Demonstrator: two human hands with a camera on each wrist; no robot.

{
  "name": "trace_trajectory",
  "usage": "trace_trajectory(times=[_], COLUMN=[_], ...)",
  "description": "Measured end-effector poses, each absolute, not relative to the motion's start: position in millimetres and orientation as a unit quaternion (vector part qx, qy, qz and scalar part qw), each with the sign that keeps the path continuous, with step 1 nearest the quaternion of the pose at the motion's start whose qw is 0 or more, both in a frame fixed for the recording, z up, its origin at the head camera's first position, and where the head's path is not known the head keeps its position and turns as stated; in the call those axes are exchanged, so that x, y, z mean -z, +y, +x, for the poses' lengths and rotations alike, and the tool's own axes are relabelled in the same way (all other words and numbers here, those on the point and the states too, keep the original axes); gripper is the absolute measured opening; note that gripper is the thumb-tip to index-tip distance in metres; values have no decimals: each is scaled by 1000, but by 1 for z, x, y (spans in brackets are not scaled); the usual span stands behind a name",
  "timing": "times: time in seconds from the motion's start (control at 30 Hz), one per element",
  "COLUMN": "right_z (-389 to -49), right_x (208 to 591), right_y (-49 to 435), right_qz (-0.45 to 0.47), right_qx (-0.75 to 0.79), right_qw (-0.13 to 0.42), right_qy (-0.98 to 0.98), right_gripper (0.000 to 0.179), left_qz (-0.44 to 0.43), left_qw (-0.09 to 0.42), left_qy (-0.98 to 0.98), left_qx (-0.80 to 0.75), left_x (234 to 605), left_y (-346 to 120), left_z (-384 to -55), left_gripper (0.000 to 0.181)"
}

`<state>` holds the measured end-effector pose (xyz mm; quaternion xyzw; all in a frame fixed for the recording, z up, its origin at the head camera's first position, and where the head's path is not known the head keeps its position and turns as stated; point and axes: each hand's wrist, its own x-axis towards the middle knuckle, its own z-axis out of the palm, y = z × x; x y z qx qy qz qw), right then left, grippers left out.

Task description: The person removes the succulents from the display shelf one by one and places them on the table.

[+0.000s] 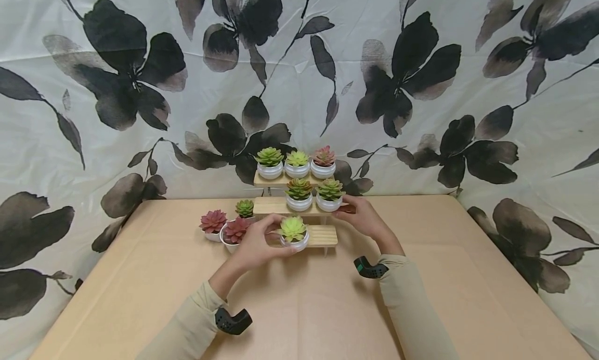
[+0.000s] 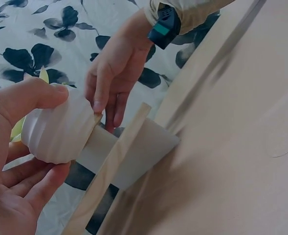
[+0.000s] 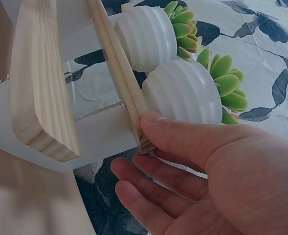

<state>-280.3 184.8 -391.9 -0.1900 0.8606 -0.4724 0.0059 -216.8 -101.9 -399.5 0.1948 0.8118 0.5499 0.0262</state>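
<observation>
My left hand [image 1: 259,245] holds a white ribbed pot [image 2: 60,127] between thumb and fingers, with a light-green succulent [image 1: 293,229] in it. The pot is at the lowest step [image 1: 323,236] of a wooden tiered plant stand; whether it touches the step I cannot tell. My right hand [image 1: 362,218] pinches the right end of the middle step [image 3: 129,93], thumb on its edge and fingers beneath. Beside that thumb stands a potted green succulent [image 1: 329,191], and left of it a reddish-green one [image 1: 299,190].
Three potted succulents, two green [image 1: 269,157] [image 1: 297,159] and one pink [image 1: 323,157], line the top step. Left of the stand are two red ones [image 1: 213,222] [image 1: 235,231] and a green one [image 1: 244,209]. A floral cloth [image 1: 318,100] hangs behind the table [image 1: 444,277].
</observation>
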Motion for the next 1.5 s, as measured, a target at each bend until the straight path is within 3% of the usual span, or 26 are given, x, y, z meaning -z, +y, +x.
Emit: trace_trajectory(times=[0.93, 1.5], right_z=[-283, -282], right_x=[390, 392], right_y=[184, 185], right_qz=[-191, -180], right_qx=[468, 474], right_qw=[10, 18], right_qy=[863, 862], right_gripper=[42, 45], left_qz=[264, 292], left_qw=[42, 95], left_qy=[809, 807], left_qx=[-523, -504], left_x=[418, 438], left_y=[-79, -65], left_z=[-204, -196], left_gripper=[63, 60])
